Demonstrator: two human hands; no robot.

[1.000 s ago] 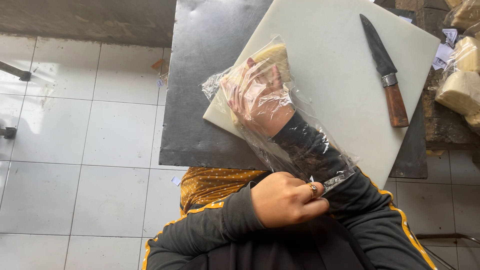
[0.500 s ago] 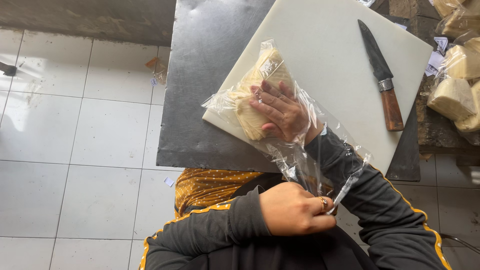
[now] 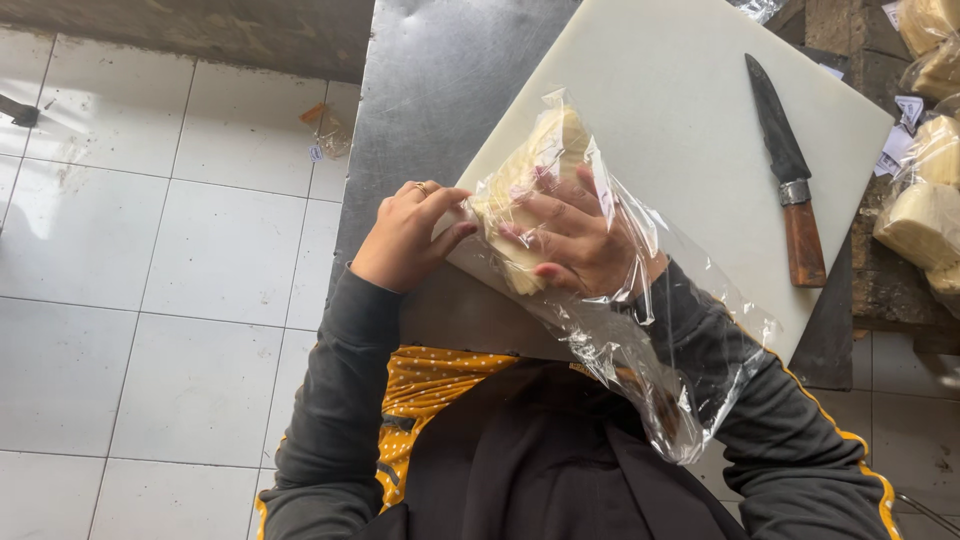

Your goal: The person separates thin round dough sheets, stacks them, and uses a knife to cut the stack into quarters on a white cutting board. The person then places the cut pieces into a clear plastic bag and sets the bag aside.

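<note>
Reaching deep into a clear, crinkled plastic bag [image 3: 640, 370], the right hand [image 3: 580, 245] is seen inside the film, its fingers closed around a pale cream, wedge-shaped block of soft food [image 3: 525, 195]. The block is held at the closed far end of the bag, just above the near left corner of a large white plastic cutting board [image 3: 680, 120]. The left hand [image 3: 405, 240] is placed outside the bag at that same end, its fingers bent and pressed against the film beside the block; whether the film is actually pinched between them cannot be told.

As for progress, the block is judged to be already inside the bag. The bag's mouth is still open and loose around the right forearm, near the body, so the withdrawing of the hand and the closing of the bag are not yet done.

A dark-bladed knife with a brown wooden handle [image 3: 790, 180] is laid untouched on the right part of the board, well apart from both hands. The board is set on a grey metal sheet tabletop [image 3: 430, 80]. At the far right edge, several similar pale blocks wrapped in clear bags [image 3: 925, 190] are piled. White floor tiles [image 3: 150, 300] are seen on the left.
</note>
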